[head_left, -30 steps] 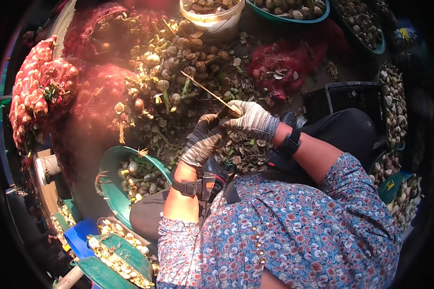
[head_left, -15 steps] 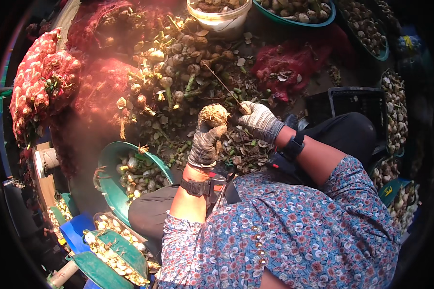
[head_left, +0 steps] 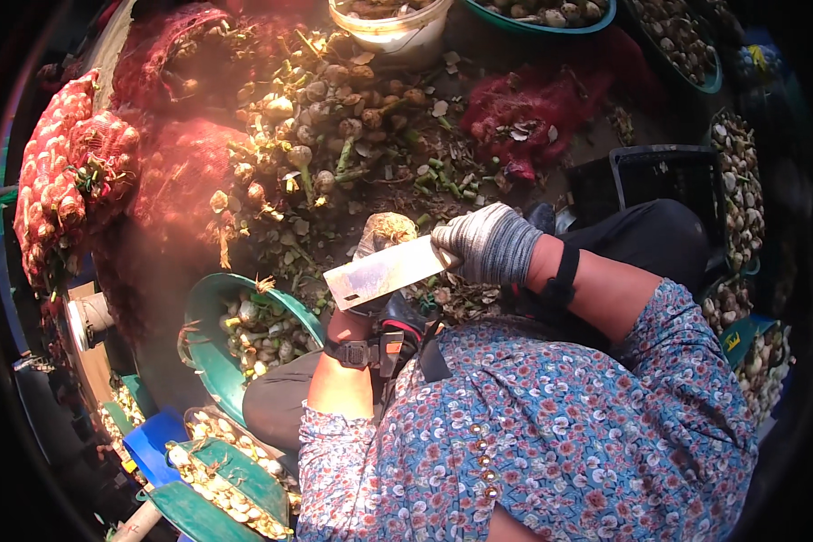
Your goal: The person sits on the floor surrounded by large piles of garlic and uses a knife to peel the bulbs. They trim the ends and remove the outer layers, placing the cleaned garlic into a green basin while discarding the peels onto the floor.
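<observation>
My left hand [head_left: 369, 242], in a striped work glove, is closed around a garlic bulb [head_left: 393, 226] whose shaggy roots face up. A cleaver [head_left: 388, 272] with a wide, pale rectangular blade is gripped in my gloved right hand [head_left: 490, 240]. Its blade lies across in front of my left hand, hiding most of that palm and wrist. The cleaver's handle is covered by my right fingers. Whether the blade touches the bulb I cannot tell. Beyond my hands spreads a heap of garlic bulbs with stems [head_left: 334, 126].
A green basin [head_left: 210, 348] of trimmed bulbs stands by my left knee. Red mesh sacks [head_left: 185, 176] lie at the left. A white bucket [head_left: 397, 34] and a teal tub [head_left: 551, 24] are at the far side. A black crate [head_left: 664, 172] stands right, beside more garlic.
The cleaver has swung from pointing up and away to lying across my left hand, its flat side now showing. My right hand has turned over; the bulb stays in my left.
</observation>
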A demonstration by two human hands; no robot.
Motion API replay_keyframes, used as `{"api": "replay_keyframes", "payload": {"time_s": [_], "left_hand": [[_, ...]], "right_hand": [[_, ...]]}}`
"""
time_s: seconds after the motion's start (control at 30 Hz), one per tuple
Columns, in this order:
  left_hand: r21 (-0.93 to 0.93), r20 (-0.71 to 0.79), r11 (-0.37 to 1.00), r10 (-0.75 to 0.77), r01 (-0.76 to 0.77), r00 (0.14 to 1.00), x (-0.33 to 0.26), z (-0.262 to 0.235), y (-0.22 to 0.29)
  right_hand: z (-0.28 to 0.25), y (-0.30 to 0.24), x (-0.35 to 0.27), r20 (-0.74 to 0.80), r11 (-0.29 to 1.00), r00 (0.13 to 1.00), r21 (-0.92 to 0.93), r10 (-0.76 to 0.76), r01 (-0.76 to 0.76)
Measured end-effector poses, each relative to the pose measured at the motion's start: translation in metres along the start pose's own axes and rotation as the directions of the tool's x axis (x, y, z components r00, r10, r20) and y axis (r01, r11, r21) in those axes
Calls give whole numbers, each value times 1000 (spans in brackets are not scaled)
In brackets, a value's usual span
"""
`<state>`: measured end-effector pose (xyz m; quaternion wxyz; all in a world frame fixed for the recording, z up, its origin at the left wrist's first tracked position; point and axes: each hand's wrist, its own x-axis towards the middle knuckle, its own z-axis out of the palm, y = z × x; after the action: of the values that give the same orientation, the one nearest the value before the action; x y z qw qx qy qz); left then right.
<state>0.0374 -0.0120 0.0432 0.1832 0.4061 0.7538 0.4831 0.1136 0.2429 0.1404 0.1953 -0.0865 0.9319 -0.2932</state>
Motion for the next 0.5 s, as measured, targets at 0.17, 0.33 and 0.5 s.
{"api": "replay_keyframes", "payload": {"time_s": [0.17,0.33,0.5], "left_hand": [[-387,67,915,-96,115,993,2,5,4],[-437,165,748,-480,500,862,26,-7,67],[-278,56,861,-427,425,902,25,-61,116]], "right_hand": [[24,13,7,-52,1000,999,-15,-9,8],[43,53,24,-129,962,953,44,274,-270],[11,89,28,-77,766,773,230,629,-600]]}}
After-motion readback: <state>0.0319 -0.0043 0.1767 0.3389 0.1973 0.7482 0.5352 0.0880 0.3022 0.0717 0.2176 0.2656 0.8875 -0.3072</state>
